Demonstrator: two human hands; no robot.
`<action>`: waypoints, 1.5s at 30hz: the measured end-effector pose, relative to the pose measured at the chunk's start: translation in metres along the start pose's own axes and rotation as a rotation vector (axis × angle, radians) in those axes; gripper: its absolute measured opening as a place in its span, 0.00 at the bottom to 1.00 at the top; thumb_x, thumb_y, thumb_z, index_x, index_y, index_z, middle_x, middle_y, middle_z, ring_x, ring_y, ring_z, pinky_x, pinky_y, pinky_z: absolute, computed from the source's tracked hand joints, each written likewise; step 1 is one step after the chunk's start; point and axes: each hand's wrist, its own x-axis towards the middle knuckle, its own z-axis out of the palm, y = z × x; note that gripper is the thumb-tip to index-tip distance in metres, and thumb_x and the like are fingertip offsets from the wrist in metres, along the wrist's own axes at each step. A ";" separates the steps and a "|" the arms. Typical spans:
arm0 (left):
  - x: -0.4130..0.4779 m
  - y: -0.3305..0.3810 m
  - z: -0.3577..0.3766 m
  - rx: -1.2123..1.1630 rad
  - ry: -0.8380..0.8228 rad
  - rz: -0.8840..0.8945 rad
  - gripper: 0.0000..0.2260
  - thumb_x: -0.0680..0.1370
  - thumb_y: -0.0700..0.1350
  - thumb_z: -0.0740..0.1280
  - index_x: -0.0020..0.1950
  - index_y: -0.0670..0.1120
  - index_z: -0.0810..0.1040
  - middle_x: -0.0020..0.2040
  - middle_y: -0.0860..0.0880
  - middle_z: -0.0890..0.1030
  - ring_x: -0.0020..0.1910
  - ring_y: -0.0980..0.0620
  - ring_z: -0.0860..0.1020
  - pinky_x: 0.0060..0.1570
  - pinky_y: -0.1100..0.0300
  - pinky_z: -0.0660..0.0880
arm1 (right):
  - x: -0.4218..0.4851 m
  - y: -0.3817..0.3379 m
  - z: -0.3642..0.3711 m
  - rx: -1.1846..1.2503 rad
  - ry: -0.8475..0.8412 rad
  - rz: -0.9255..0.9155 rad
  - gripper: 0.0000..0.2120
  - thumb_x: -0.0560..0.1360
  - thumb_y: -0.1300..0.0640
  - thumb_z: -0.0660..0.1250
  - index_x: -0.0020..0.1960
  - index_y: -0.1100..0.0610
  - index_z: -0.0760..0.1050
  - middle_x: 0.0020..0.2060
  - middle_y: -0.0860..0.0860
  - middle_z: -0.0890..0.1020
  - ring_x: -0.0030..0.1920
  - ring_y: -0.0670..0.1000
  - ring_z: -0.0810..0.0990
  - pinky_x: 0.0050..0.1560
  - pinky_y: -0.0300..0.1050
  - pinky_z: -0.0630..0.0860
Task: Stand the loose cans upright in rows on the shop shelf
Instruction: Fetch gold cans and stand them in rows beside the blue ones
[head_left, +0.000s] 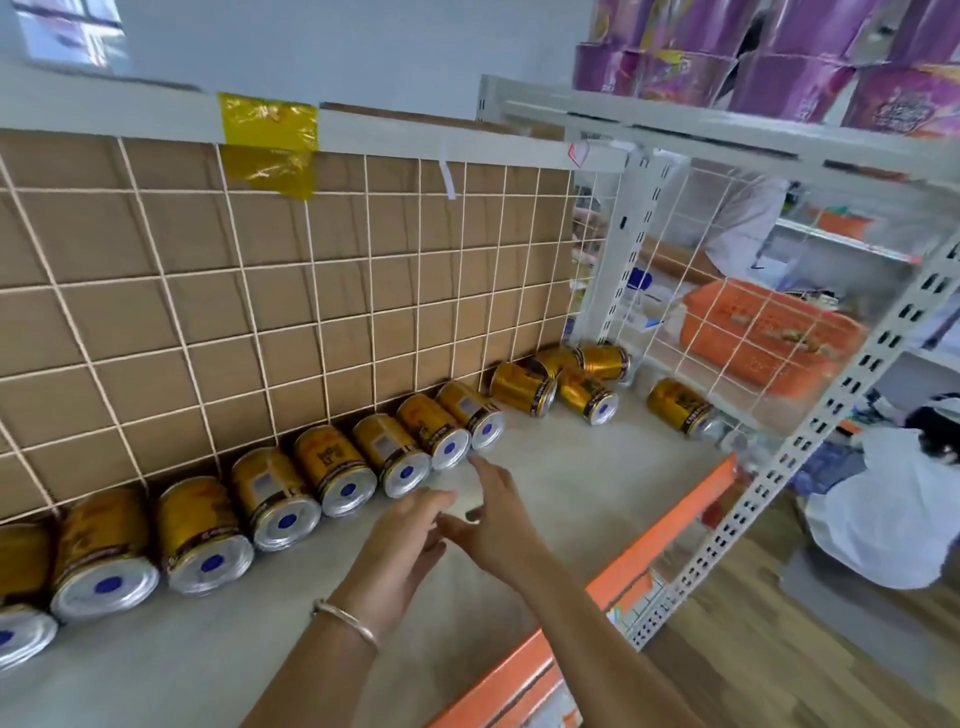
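Along the back of the shelf (545, 493), against the wire grid (363, 260) and its cardboard (171, 312) backing, I see a row of cans (337, 467) packed side by side. It runs from the left edge of the view to about the middle. The view is tilted and smeared, but they look to lie on their sides, with their silver ends facing the front edge.

Further right, in the back corner, four cans (587, 395) lie jumbled at differing angles and touch one another. A lone can (680, 408) lies apart from them, close to the side mesh.

Both of my hands are over the bare shelf in front of the row, and neither holds anything. The left hand (410, 530), with a bracelet (345, 621) on its wrist, has its fingers stretched out and close together, pointing right. The right hand (498, 525) crosses just past it. Its fingers are straight and slightly spread, and the fingertip (475, 462) that reaches furthest stops just short of the row's right-hand end.

An orange price strip (654, 545) runs along the shelf's front edge. Behind the side mesh sits an orange basket (769, 332). Purple packs (779, 62) fill the shelf above, and yellow tape (267, 140) is stuck over the top of the backing.
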 end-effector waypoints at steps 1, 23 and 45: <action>0.004 0.001 -0.002 0.000 -0.006 -0.006 0.05 0.76 0.44 0.65 0.47 0.42 0.78 0.45 0.46 0.80 0.51 0.50 0.77 0.57 0.55 0.71 | 0.013 -0.002 0.001 -0.036 -0.020 -0.020 0.37 0.73 0.52 0.71 0.76 0.50 0.54 0.73 0.49 0.59 0.55 0.52 0.78 0.56 0.39 0.74; 0.047 0.001 0.019 -0.114 0.177 -0.081 0.15 0.76 0.48 0.69 0.58 0.40 0.77 0.52 0.43 0.82 0.49 0.46 0.81 0.47 0.57 0.76 | 0.065 0.037 -0.024 0.561 -0.030 0.229 0.33 0.64 0.51 0.74 0.67 0.50 0.68 0.50 0.50 0.78 0.43 0.49 0.77 0.36 0.38 0.71; 0.051 -0.030 0.037 -0.195 0.212 0.069 0.29 0.61 0.54 0.75 0.57 0.41 0.75 0.49 0.39 0.85 0.49 0.42 0.84 0.50 0.50 0.79 | 0.138 0.038 -0.073 -0.420 -0.046 0.035 0.36 0.70 0.43 0.70 0.72 0.56 0.60 0.65 0.57 0.64 0.62 0.59 0.72 0.57 0.50 0.73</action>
